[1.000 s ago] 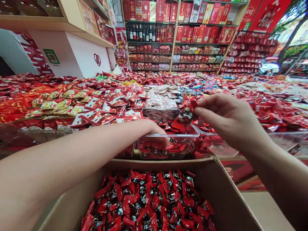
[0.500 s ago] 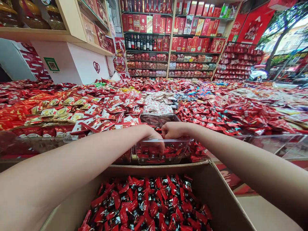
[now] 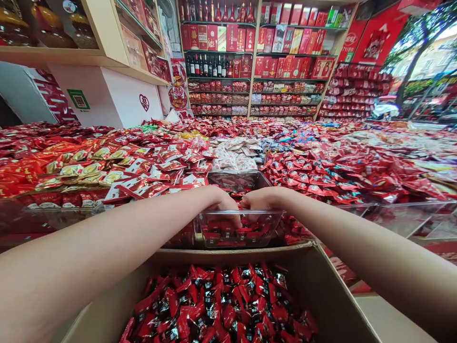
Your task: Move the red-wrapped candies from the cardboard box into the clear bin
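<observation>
My left hand (image 3: 227, 206) reaches over the front wall of a clear plastic bin (image 3: 207, 232), its fingers stretched down among red-and-black wrapped candies (image 3: 228, 236). Beside it, my right hand (image 3: 257, 202) dips into the same bin with curled fingers. Whether candies are inside that curl is hidden. The two hands are close together, and the lower fingers show only through the plastic. Directly below the bin, an open cardboard box (image 3: 332, 295) holds many more of the same candies (image 3: 217, 305).
Heaps of packaged sweets (image 3: 314, 166) flank the bin, with white packets (image 3: 233, 152) behind it. Clear bin walls (image 3: 392, 216) run along the counter front. At the back, shelves (image 3: 219, 52) carry bottles and red boxes. A white pillar (image 3: 124, 97) stands at left.
My right hand has sunk lower into the bin, from above the rim to partly behind its front wall. My left hand stays in the bin, slightly shifted.
</observation>
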Motion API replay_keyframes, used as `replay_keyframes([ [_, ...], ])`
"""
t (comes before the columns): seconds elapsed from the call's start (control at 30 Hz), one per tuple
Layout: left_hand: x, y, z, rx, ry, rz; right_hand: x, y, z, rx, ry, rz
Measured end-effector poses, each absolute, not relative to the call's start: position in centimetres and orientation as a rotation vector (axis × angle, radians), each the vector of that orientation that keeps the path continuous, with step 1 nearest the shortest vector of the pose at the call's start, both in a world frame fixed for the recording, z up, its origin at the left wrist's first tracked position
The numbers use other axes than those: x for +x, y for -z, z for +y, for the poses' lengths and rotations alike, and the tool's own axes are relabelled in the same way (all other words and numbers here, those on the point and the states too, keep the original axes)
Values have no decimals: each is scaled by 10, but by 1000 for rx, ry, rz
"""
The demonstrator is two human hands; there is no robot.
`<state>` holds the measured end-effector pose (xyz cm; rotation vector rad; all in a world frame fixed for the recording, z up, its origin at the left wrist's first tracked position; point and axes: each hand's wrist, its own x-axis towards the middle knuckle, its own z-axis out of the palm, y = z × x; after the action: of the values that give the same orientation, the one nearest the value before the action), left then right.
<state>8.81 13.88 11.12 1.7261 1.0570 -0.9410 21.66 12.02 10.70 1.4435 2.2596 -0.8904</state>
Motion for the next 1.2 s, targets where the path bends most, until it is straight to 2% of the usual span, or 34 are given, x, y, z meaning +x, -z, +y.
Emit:
replay_keyframes([
  [0.23,88,-115,138,1705,894,1090,213,-106,116,1477,1149,2124],
  [0.57,80,-121,136,1722,929,1028,214,-102,118,1430,1117,2168],
  [0.9,81,-117,144,2069,887,957,212,-102,118,1489,990,2219],
  [1.2,79,-120,137,1837,928,1020,212,-105,114,1515,1142,2122],
])
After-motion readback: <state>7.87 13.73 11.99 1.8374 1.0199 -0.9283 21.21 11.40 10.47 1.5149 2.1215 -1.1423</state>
